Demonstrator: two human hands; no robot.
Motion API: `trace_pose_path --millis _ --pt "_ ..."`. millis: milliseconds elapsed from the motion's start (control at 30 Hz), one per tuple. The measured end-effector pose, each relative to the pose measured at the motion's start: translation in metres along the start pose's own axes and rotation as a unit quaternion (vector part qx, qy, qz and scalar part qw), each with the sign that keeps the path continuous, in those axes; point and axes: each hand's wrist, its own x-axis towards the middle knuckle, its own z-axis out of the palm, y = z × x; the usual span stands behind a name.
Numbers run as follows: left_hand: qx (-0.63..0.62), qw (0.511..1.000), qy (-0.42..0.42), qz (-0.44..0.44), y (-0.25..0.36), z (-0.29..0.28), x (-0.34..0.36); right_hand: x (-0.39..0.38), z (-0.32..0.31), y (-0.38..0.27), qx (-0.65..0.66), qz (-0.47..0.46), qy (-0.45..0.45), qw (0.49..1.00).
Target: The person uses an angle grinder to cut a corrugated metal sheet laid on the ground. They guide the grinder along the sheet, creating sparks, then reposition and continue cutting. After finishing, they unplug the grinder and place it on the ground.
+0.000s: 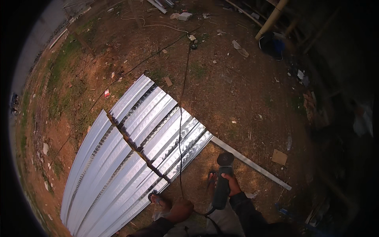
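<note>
My right hand (232,184) is wrapped round the body of a dark angle grinder (222,192), its round disc (225,158) pointing away from me. Near my lap, my left hand (181,210) is closed on the black power cord (180,148). From there the cord stretches over the metal and on across the ground to a small dark connector (193,46). Several long, shiny ribbed metal strips (114,166) lie side by side on the ground to my left. A dark, uneven line crosses them, dividing a far section (152,114) from the longer near one.
A straight pale metal bar (252,163) extends rightward from the strips' corner. My sandalled feet (157,198) stand close to the strips' edge. A square brown piece of board (279,157) lies to the right. A yellowish pole (272,19) leans at the far right, near a dark bucket-like object (268,44).
</note>
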Motion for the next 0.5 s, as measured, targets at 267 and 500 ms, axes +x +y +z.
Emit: trace_pose_path --millis 267,500 --pt "-0.059 0.89 0.406 -0.2 -0.03 -0.117 0.136 -0.014 -0.071 -0.135 0.064 0.039 0.078 0.994" --pt "-0.234 0.785 0.512 -0.257 -0.022 -0.194 0.209 -0.031 -0.058 -0.256 -0.057 -0.026 0.154 0.986"
